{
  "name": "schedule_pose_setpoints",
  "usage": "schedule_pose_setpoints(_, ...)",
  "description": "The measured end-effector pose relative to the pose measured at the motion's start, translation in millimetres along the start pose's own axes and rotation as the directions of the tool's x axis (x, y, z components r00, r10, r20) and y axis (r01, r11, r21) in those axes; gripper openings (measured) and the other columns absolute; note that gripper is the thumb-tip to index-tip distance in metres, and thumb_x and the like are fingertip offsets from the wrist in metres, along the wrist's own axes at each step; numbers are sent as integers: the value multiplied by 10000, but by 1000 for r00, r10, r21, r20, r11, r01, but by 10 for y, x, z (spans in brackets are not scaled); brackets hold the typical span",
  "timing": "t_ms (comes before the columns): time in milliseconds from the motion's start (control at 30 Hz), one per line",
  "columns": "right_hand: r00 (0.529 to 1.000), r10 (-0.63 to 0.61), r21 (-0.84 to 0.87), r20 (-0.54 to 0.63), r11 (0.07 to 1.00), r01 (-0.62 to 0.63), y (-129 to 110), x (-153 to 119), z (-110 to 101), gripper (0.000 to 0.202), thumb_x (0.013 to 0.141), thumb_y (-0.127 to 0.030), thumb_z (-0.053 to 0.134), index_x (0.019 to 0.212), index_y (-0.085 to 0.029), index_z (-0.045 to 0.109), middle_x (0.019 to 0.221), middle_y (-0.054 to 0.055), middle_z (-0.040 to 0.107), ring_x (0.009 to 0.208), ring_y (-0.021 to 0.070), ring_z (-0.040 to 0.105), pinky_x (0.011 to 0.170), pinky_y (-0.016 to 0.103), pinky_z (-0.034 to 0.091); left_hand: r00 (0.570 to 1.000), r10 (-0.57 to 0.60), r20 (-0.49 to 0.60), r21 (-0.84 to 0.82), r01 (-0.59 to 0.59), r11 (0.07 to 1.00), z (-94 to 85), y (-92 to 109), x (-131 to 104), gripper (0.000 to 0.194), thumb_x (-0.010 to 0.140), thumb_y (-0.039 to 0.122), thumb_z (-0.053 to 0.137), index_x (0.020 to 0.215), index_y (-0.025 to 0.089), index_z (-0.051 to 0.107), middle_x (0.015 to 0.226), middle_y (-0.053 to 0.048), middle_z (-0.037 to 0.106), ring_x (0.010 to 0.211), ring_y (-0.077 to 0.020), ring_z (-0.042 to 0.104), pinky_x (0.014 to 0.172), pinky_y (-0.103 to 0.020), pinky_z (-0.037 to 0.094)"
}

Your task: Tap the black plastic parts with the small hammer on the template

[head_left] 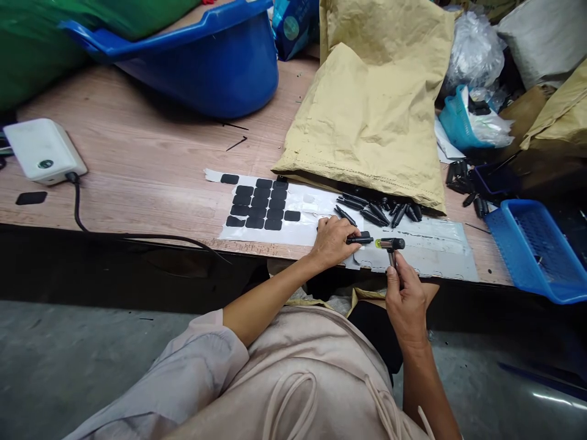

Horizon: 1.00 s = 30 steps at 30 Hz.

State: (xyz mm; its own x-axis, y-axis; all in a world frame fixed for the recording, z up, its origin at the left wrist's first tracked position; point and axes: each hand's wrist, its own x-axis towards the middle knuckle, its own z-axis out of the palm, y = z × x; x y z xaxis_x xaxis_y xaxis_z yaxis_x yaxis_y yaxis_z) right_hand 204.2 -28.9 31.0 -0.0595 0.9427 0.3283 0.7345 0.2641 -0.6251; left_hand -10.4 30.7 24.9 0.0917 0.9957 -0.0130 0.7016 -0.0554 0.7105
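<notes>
My left hand (336,240) is closed around a slim black plastic part (361,240), held low over the grey-white sheet at the table's front edge. In my right hand (405,293) is a small mallet (393,244) with a metal handle, a black face on one end and a yellow-green face on the other. The yellow-green face points at the black part, a small gap away. Just beyond my left hand lies a loose pile of similar black plastic parts (378,212). Left of it, rows of black rounded stickers (260,205) sit on a white backing sheet (296,232).
A large tan paper sack (367,116) lies behind the pile. At the right edge stands a blue plastic basket (513,244). A blue tub (206,67) is at the back left. A white box (43,150) trails a black cable (137,236) along the front edge.
</notes>
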Motion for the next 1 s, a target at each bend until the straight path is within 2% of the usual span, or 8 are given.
schedule_pose_setpoints(267, 991, -135, -130, -3, 983, 133, -176, 130, 55, 419, 1062, -337, 476, 1418, -251, 679, 1116, 116, 778, 993, 241, 732, 915, 393, 595, 999, -51, 1, -70, 51, 996, -8, 34, 40, 146, 808, 280, 844, 946, 273, 800, 977, -16, 753, 1076, -266, 584, 1029, -477, 355)
schedule_pose_setpoints(500, 976, -214, -152, -32, 967, 207, -383, 197, 75, 408, 1059, -279, 491, 1411, -268, 696, 985, 92, 743, 862, 208, 693, 820, 326, 552, 996, -82, 23, -88, 84, 993, -37, 58, 63, 159, 786, 265, 861, 936, 270, 810, 986, -14, 761, 1083, -262, 591, 1028, -469, 358)
schedule_pose_setpoints(567, 978, -207, -177, -20, 964, 201, -389, 183, 97, 412, 1058, -268, 487, 1409, -271, 702, 954, 83, 726, 836, 199, 678, 792, 309, 535, 996, -84, 25, -94, 86, 992, -41, 65, 61, 159, 786, 259, 857, 937, 265, 811, 995, -15, 764, 1095, -260, 592, 1031, -467, 356)
schedule_pose_setpoints(700, 981, -172, -247, 88, 951, 189, -355, 176, 90, 419, 1064, -291, 454, 1391, -300, 716, 890, 57, 693, 770, 186, 643, 696, 287, 495, 996, -90, 23, -100, 92, 991, -44, 72, 56, 137, 781, 255, 854, 910, 256, 809, 988, -17, 767, 1092, -260, 594, 1035, -471, 356)
schedule_pose_setpoints(767, 981, -181, -254, 74, 947, 194, -348, 192, 57, 422, 1066, -292, 453, 1405, -304, 706, 913, 57, 702, 780, 184, 647, 699, 286, 487, 996, -86, 22, -107, 88, 990, -46, 74, 54, 136, 779, 258, 859, 905, 259, 807, 993, -14, 768, 1091, -260, 595, 1040, -474, 356)
schedule_pose_setpoints(900, 979, -202, -280, -41, 942, 183, -345, 216, 18, 417, 1060, -286, 479, 1410, -291, 705, 934, 68, 711, 784, 181, 651, 698, 284, 468, 996, -84, 19, -109, 86, 990, -50, 74, 57, 145, 777, 260, 873, 905, 250, 807, 992, -18, 771, 1107, -266, 598, 1046, -472, 357)
schedule_pose_setpoints(1000, 984, -178, -289, 33, 940, 180, -305, 208, 37, 422, 1067, -302, 454, 1402, -295, 710, 917, 59, 703, 771, 180, 638, 668, 279, 449, 996, -90, 27, -111, 92, 990, -50, 71, 65, 154, 776, 254, 871, 919, 243, 816, 988, -20, 769, 1111, -264, 597, 1044, -469, 352)
